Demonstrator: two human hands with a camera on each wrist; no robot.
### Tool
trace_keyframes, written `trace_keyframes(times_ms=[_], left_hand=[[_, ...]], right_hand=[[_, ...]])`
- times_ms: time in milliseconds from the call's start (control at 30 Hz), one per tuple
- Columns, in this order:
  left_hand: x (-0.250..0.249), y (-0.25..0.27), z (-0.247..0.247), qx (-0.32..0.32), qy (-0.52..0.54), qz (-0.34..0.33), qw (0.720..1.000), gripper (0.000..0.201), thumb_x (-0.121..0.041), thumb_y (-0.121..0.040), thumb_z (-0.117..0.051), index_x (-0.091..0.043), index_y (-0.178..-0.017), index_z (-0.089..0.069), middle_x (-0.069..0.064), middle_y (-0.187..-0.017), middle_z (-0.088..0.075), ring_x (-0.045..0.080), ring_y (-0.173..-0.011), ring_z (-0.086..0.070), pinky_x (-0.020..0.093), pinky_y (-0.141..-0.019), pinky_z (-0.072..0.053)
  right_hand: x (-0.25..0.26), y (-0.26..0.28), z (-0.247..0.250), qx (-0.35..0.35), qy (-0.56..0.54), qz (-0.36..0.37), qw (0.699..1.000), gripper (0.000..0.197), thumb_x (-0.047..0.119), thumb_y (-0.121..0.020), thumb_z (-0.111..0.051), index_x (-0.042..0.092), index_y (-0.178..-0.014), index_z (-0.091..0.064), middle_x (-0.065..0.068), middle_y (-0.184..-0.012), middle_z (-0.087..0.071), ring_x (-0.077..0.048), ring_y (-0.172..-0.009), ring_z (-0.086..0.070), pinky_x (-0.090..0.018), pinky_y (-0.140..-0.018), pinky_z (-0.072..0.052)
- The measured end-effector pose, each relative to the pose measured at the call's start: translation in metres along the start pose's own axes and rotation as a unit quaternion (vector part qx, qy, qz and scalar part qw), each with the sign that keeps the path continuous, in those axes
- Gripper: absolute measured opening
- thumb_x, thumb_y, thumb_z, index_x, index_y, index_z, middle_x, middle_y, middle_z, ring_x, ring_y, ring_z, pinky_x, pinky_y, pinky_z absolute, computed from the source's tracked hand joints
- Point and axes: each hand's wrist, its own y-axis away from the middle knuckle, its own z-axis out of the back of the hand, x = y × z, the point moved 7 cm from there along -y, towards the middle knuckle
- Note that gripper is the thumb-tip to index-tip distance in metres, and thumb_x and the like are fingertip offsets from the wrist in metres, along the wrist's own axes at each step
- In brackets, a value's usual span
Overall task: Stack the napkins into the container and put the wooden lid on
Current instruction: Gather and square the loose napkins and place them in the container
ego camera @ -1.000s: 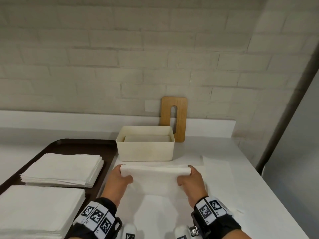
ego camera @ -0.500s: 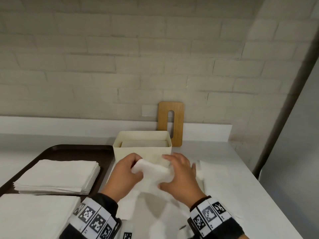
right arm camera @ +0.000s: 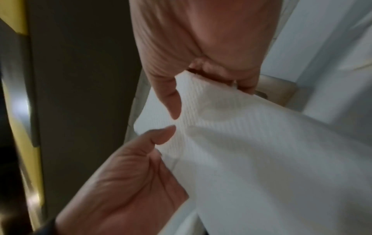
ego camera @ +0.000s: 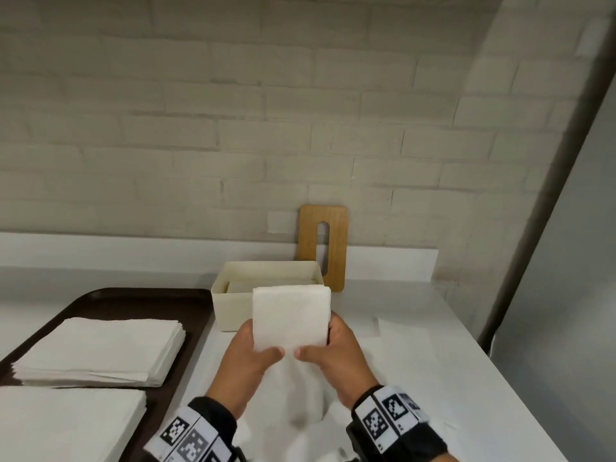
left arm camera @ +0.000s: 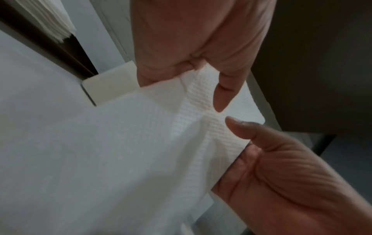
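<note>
A folded white napkin (ego camera: 290,316) is held upright just in front of the cream container (ego camera: 233,305). My left hand (ego camera: 253,348) pinches its lower left edge and my right hand (ego camera: 328,348) pinches its lower right edge, thumbs on the near face. In the left wrist view my left hand (left arm camera: 191,66) grips the napkin (left arm camera: 201,127); in the right wrist view my right hand (right arm camera: 201,71) grips the napkin (right arm camera: 241,143). Folded napkins (ego camera: 266,283) lie inside the container. The wooden lid (ego camera: 336,235), with a slot in it, leans upright on the wall behind the container.
A dark tray (ego camera: 133,301) on the left carries a far napkin stack (ego camera: 100,348) and a nearer one (ego camera: 66,425). Loose flat napkins (ego camera: 400,335) lie on the white counter under and right of my hands. The counter's edge runs along the right.
The napkin went from a wide strip stretched between my hands to a small folded square. My hands came together and lifted it in front of the container.
</note>
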Motion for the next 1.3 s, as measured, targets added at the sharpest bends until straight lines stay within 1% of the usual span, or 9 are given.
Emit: trace_keyframes(times_ms=[167,300,600,733,867,933,1033,1133,1300], left_hand=[[-0.017,0.005,-0.010,0.012,0.006,-0.038,0.999,0.046,-0.003,-0.068,-0.060,-0.021,-0.111,-0.059,0.000,-0.103,-0.069,0.015,-0.099,-0.065,0.018,-0.072,-0.050],[-0.031,-0.001,-0.008,0.001,0.002,-0.074,0.997,0.049,-0.008,-0.063,-0.057,-0.023,-0.110,-0.058,-0.001,-0.103,-0.069,0.013,-0.098,-0.065,0.018,-0.072,-0.051],[0.025,-0.003,-0.005,0.054,-0.143,0.059,0.986,0.064,-0.013,-0.052,-0.074,-0.015,-0.114,-0.057,0.004,-0.109,-0.066,0.022,-0.103,-0.061,0.032,-0.084,-0.050],[0.027,-0.007,0.021,0.002,-0.198,0.075,0.977,0.033,-0.005,-0.068,-0.079,-0.011,-0.097,-0.064,0.006,-0.100,-0.069,0.022,-0.092,-0.064,0.025,-0.071,-0.048],[0.013,-0.009,0.057,-0.098,-0.083,0.055,0.990,0.025,0.002,-0.072,-0.074,-0.012,-0.087,-0.060,0.012,-0.094,-0.067,0.032,-0.090,-0.064,0.043,-0.078,-0.053],[0.006,-0.007,0.066,-0.122,-0.026,0.040,0.991,0.022,0.004,-0.075,-0.069,-0.011,-0.088,-0.058,0.011,-0.091,-0.067,0.028,-0.084,-0.064,0.039,-0.071,-0.052],[0.004,-0.006,0.065,-0.114,0.010,0.038,0.993,0.019,0.008,-0.080,-0.061,-0.009,-0.089,-0.057,0.011,-0.088,-0.066,0.023,-0.078,-0.062,0.029,-0.063,-0.046],[0.024,-0.008,0.059,-0.076,-0.013,0.072,0.994,0.026,0.010,-0.072,-0.063,-0.008,-0.090,-0.058,0.016,-0.092,-0.065,0.029,-0.081,-0.060,0.033,-0.066,-0.045],[0.038,-0.008,0.052,-0.072,-0.033,0.089,0.993,0.027,0.014,-0.063,-0.057,-0.005,-0.083,-0.058,0.021,-0.088,-0.062,0.032,-0.082,-0.055,0.033,-0.073,-0.042]], right_hand=[[-0.003,-0.001,0.000,-0.026,-0.042,0.006,0.999,0.048,-0.001,-0.049,-0.056,0.022,-0.090,-0.064,-0.006,-0.090,-0.070,-0.018,-0.082,-0.067,-0.030,-0.069,-0.055],[0.017,-0.004,0.002,-0.050,-0.053,0.053,0.996,0.059,-0.011,-0.061,-0.062,0.027,-0.103,-0.051,0.000,-0.093,-0.063,-0.012,-0.084,-0.063,-0.028,-0.070,-0.054],[0.002,-0.006,0.010,-0.045,-0.135,0.023,0.990,0.035,-0.004,-0.061,-0.062,0.015,-0.090,-0.068,-0.009,-0.091,-0.073,-0.024,-0.088,-0.067,-0.037,-0.077,-0.054],[0.012,-0.011,0.029,-0.050,-0.221,0.042,0.973,0.051,-0.002,-0.055,-0.060,0.009,-0.104,-0.064,-0.009,-0.094,-0.071,-0.023,-0.089,-0.067,-0.035,-0.069,-0.053],[0.006,-0.013,0.056,-0.091,-0.153,0.027,0.984,0.038,-0.002,-0.052,-0.062,0.010,-0.088,-0.059,-0.009,-0.089,-0.065,-0.024,-0.083,-0.062,-0.033,-0.067,-0.052],[-0.006,-0.013,0.062,-0.089,-0.088,0.002,0.992,0.033,-0.008,-0.056,-0.065,0.010,-0.083,-0.059,-0.010,-0.089,-0.066,-0.025,-0.081,-0.062,-0.037,-0.071,-0.052],[-0.031,-0.013,0.059,-0.069,-0.034,-0.051,0.996,0.038,-0.015,-0.057,-0.062,0.009,-0.085,-0.063,-0.009,-0.091,-0.070,-0.027,-0.085,-0.065,-0.038,-0.076,-0.054],[-0.049,-0.009,0.048,-0.058,0.003,-0.097,0.994,0.040,-0.009,-0.044,-0.058,0.009,-0.079,-0.062,-0.008,-0.078,-0.066,-0.026,-0.072,-0.061,-0.025,-0.056,-0.050],[-0.051,-0.007,0.042,-0.083,0.005,-0.101,0.991,0.031,-0.003,-0.038,-0.049,0.009,-0.066,-0.054,-0.006,-0.064,-0.053,-0.019,-0.058,-0.048,-0.020,-0.050,-0.037]])
